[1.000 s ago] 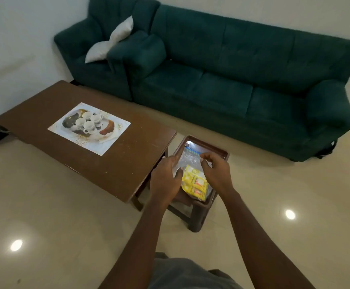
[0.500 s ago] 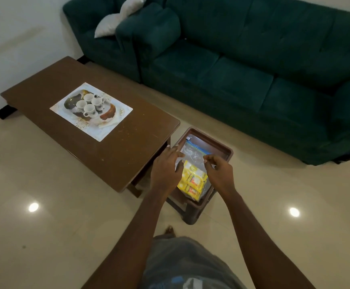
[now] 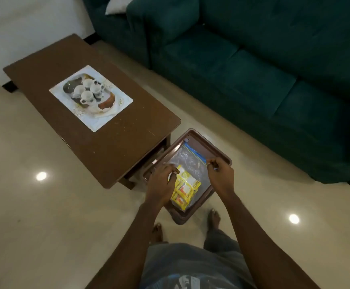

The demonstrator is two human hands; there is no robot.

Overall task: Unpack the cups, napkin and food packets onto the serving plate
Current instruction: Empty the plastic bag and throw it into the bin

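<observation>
R hand (image 3: 221, 174) reached bag (image 3: 187, 158) zip; packets (image 3: 185, 189) inside.

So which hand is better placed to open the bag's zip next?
Probably right. The right hand pinches the bag at its blue zip; the left hand grips it lower, beside the yellow packets.

Green sofa (image 3: 253, 69) (white cushion (image 3: 115, 6), perhaps, beyond its arm) behind brown coffee table (image 3: 117, 147).
</observation>
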